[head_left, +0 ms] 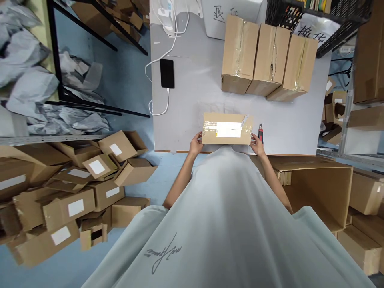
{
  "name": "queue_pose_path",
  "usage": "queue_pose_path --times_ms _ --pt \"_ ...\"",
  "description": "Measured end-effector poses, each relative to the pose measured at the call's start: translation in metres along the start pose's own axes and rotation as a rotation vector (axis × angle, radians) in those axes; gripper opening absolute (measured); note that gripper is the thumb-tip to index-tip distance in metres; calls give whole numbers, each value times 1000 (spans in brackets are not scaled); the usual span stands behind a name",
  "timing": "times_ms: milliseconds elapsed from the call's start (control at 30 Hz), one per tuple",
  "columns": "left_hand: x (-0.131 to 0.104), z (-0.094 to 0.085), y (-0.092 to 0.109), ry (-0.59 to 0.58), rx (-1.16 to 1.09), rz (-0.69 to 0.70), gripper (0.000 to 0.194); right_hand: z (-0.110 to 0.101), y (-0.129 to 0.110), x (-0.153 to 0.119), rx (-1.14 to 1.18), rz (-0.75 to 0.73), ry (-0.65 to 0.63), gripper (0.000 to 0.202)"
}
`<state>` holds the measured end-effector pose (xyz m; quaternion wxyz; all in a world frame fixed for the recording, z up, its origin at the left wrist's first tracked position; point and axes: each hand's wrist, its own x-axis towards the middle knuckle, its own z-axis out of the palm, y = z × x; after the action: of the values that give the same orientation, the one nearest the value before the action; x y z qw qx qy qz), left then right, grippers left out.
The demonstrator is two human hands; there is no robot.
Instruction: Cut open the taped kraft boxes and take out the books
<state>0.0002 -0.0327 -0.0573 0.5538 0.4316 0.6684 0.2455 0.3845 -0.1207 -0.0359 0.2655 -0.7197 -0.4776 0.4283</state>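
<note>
A brown cardboard box (210,138) with a white label and clear tape lies at the front edge of the grey table. My left hand (196,144) grips its left end, and my right hand (257,145) grips its right end. Just beyond my right hand is a red and black box cutter (261,133), lying on the table and touched by neither hand. The fingertips are partly hidden against the box ends.
Three taped boxes (240,50) stand at the table's back right, by a black crate (282,14) and a grey bin (210,20). A phone (167,73) on a white cable lies left. Opened boxes (69,204) pile at left; a large open carton (318,192) stands right.
</note>
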Motion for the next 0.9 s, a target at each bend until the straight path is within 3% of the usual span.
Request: queue_pose_path --times_ms 133,333,533,667,900 --pt "0 6 8 -52 18 -26 63 10 -10 5 216 179 -56 86" --pt "5 -4 25 -104 -10 -8 48 0 -30 3 266 179 -27 86" --pt "0 -21 55 -118 -95 146 64 -23 -76 -4 370 84 23 87" --pt "-2 -22 73 -75 -103 201 70 -29 -106 -6 357 47 67 87" --pt "-4 -14 69 -84 -186 179 94 -30 -111 2 302 40 76 88"
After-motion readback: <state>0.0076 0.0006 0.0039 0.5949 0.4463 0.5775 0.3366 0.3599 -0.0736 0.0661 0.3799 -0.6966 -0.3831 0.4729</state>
